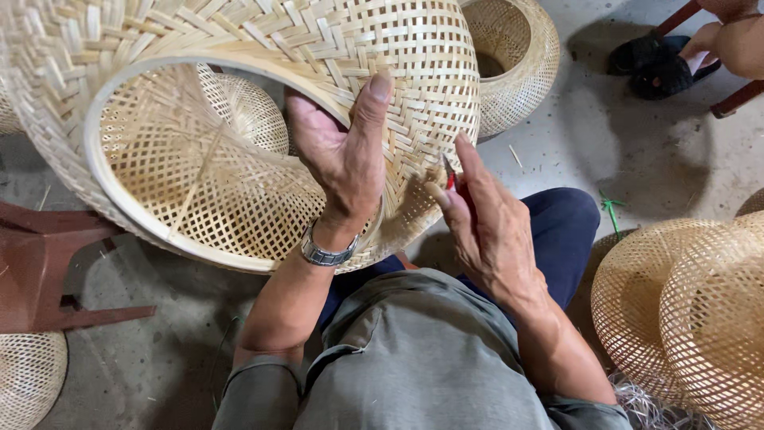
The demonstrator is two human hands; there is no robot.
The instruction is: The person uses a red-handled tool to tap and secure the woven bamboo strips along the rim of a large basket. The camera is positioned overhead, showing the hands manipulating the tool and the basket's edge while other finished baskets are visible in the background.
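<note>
A large woven bamboo basket (239, 48) lies tilted on my lap, its round rim opening toward me. My left hand (342, 155) grips the rim, thumb on the outer weave and fingers inside the opening. A metal watch (325, 253) sits on that wrist. My right hand (485, 219) is pressed against the basket's lower right edge and holds a small red-handled tool (451, 180), mostly hidden by the fingers.
Another woven basket (513, 56) stands behind. Two dome-shaped woven pieces (684, 310) lie at the right, one more (28, 378) at bottom left. A dark red stool (40, 271) is at left. Another person's foot in a black sandal (664, 64) is top right.
</note>
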